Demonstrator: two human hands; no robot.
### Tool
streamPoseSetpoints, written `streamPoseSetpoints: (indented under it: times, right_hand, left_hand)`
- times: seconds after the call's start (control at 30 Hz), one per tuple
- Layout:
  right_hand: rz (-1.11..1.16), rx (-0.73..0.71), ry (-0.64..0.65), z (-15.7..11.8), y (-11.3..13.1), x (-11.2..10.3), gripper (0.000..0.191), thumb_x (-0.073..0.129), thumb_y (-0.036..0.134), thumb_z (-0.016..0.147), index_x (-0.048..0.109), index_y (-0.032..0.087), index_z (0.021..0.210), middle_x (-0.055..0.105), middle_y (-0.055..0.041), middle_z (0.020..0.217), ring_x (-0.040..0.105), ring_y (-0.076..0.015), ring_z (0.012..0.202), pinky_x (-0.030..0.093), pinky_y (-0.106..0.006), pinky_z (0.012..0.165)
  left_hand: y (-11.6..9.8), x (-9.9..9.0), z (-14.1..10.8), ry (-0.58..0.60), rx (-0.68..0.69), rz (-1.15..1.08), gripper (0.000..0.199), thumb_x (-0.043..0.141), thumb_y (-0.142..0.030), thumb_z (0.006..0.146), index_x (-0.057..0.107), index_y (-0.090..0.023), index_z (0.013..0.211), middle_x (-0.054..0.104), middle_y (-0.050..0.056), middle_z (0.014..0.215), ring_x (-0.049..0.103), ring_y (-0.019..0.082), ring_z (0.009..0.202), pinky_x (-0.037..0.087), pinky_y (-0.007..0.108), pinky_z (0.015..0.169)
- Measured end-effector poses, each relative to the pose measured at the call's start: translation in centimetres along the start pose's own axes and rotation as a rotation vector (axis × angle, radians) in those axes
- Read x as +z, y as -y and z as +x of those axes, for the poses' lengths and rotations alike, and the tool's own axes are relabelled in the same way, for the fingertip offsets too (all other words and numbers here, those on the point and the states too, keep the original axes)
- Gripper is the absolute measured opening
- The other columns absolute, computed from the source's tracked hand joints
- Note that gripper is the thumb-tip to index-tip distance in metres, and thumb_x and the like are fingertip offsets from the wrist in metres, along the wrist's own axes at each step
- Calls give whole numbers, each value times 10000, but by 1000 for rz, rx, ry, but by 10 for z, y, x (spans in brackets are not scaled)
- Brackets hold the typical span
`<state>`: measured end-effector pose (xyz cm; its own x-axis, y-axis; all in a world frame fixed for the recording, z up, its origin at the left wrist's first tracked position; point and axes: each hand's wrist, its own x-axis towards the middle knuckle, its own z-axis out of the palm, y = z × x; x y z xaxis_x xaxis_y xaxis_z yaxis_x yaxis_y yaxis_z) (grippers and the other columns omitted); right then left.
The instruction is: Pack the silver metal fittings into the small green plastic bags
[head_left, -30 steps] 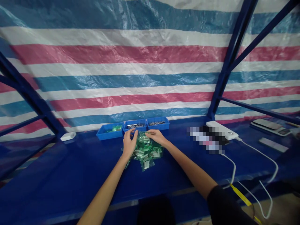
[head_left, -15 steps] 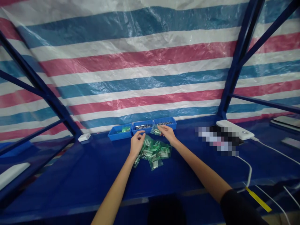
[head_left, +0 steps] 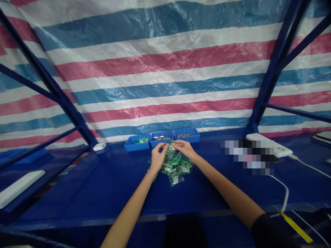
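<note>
From afar, I see the right hand point(head_left: 185, 148) pinch a small translucent-green plastic packet point(head_left: 170, 147) by a heap of green plastic packets point(head_left: 178, 167); the left hand's point(head_left: 158, 156) grip I cannot tell. Packet-handling seems underway, calling for steady pinching.

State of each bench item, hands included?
Left hand: at packet, grip unclear
Right hand: pinching packet
Packet: held, seal unclear
Green packets: heaped loose
Left bin: open, green contents
Middle bin: open, metal parts
Right bin: open, small metal parts
White device: cable plugged in
</note>
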<state>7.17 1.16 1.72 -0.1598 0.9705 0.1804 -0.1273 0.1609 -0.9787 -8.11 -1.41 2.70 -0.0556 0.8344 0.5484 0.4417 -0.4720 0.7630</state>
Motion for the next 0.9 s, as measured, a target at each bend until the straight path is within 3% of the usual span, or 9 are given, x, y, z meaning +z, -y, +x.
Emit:
streamPoseSetpoints:
  times: [0.13, 0.27, 0.47, 0.63, 0.8, 0.9]
  right_hand:
    - [20, 3, 16, 0, -3, 2, 451, 766, 366, 554, 667, 176, 951, 688, -69, 868, 641, -177, 718, 478, -214, 464]
    - [11, -34, -20, 1, -5, 1, 407, 763, 371, 541, 672, 160, 878, 688, -74, 823, 646, -204, 745, 504, -244, 493]
    - [-90, -213, -31, 4, -8, -4, 286, 720, 380, 597, 687, 169, 787, 684, -54, 755, 628, -201, 716, 500, -287, 561]
    - [-204, -418, -70, 3, -6, -8, 143, 681, 337, 653, 671, 195, 643, 683, -56, 853, 620, -213, 853, 490, -337, 751]
    - [-381, -457, -51, -2, 0, -8, 151, 584, 267, 722, 695, 211, 637, 631, -68, 1031, 598, -209, 903, 470, -256, 566]
    - [-425, -480, -64, -3, 0, -8, 164, 565, 257, 736, 694, 216, 644, 613, -59, 1102, 585, -210, 949, 483, -259, 593]
  left_hand:
    - [-1, -2, 0, -41, -18, -32, 273, 546, -418, 787, 630, -159, 806, 590, -5, 669, 527, 127, 649, 387, 229, 616]
    - [2, -2, 0, -29, -4, -24, 273, 552, -414, 791, 647, -158, 798, 613, 14, 723, 545, 138, 700, 385, 240, 629]
    - [0, -3, 0, -11, 73, -9, 230, 587, -388, 775, 689, -186, 814, 631, 47, 875, 573, 166, 839, 415, 266, 691]
    - [1, -4, 1, 22, 99, 10, 163, 657, -340, 722, 703, -223, 826, 600, 51, 966, 560, 188, 943, 438, 299, 775]
    - [7, -6, 3, 4, 113, 65, 124, 672, -313, 708, 704, -225, 790, 565, 61, 1028, 535, 207, 1009, 439, 333, 839]
    - [11, -6, 4, -29, 171, 77, 127, 673, -314, 711, 710, -237, 804, 556, 60, 1051, 529, 198, 997, 427, 351, 878]
